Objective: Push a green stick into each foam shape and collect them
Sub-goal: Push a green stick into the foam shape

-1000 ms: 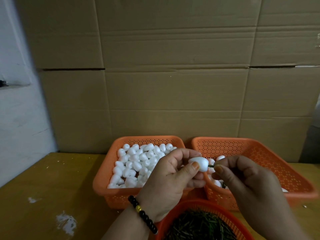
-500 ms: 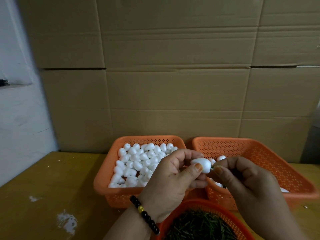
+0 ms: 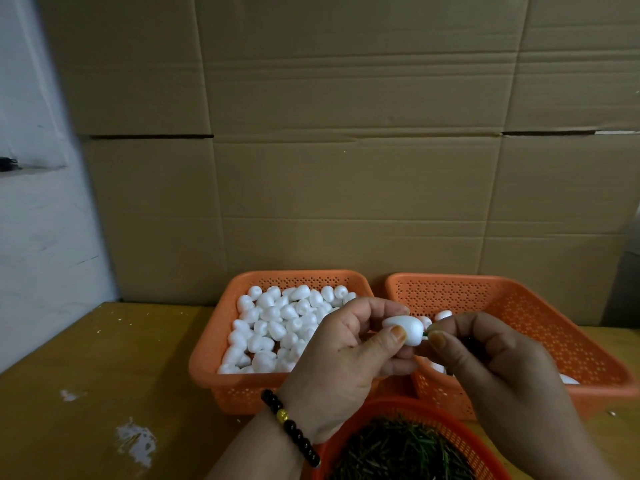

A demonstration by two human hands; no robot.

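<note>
- Your left hand (image 3: 341, 355) holds a white foam shape (image 3: 403, 329) up in the air, over the gap between the two back baskets.
- Your left thumb and fingers (image 3: 388, 310) curl round the shape and pinch it. The thumb presses on its near side.
- The shape lies on its side, with its wide end toward your right hand (image 3: 498, 362).
- Your right hand pinches a green stick (image 3: 426, 336) between thumb and first finger. The other fingers are curled in.
- Only a tiny bit of the stick shows, right at the wide end of the shape. Your right thumb tip is just beside the foam.
- The left basket (image 3: 211, 362) is orange and full of loose white foam shapes (image 3: 277, 327).
- The right basket (image 3: 540, 313) is orange too. A few white shapes (image 3: 443, 314) lie in it, partly hidden behind your hands.
- A round orange basket (image 3: 464, 431) sits closest to you, at the bottom edge. It holds a pile of green sticks (image 3: 398, 452).
- All three baskets stand on a yellow-brown surface (image 3: 104, 375) with some white marks on it.
- You wear a dark bead bracelet (image 3: 289, 426) with one gold bead on your left wrist.
- A wall of cardboard (image 3: 346, 168) stands behind the baskets.
</note>
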